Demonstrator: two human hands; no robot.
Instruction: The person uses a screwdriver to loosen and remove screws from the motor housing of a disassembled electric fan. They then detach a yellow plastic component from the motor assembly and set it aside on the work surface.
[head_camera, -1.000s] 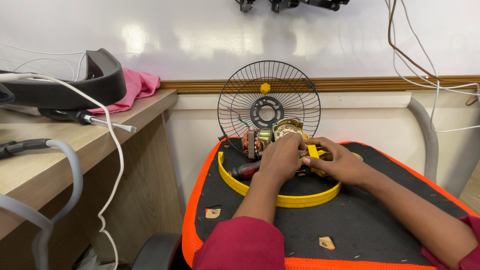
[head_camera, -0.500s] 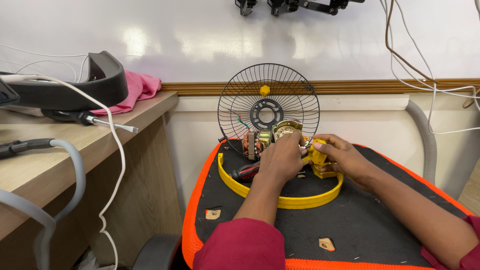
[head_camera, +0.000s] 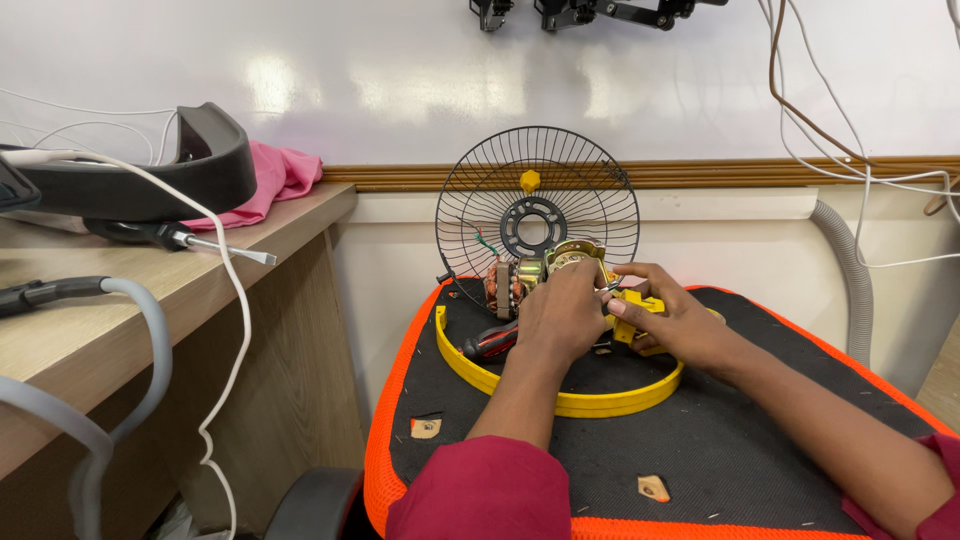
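A small fan motor (head_camera: 520, 277) with copper windings and a brassy gear housing lies on a black mat with an orange rim (head_camera: 395, 400). My left hand (head_camera: 562, 312) rests over the motor's right end, fingers curled on it. My right hand (head_camera: 668, 318) pinches a small yellow plastic part (head_camera: 632, 305) right beside the motor. A yellow ring (head_camera: 560, 400) lies flat around both hands. A black wire fan grille (head_camera: 470, 200) stands upright behind the motor, leaning at the wall. A screwdriver with a red and black handle (head_camera: 490, 342) lies inside the ring, left of my left hand.
A wooden desk (head_camera: 120, 330) at the left carries a black curved device (head_camera: 190, 160), a pink cloth (head_camera: 275, 180), a screwdriver (head_camera: 180, 238), a grey hose and a white cable. Another grey hose (head_camera: 850, 270) and cables hang at the right wall.
My right hand has shifted slightly right and back with the yellow part, away from the motor. My left hand stays on the motor.
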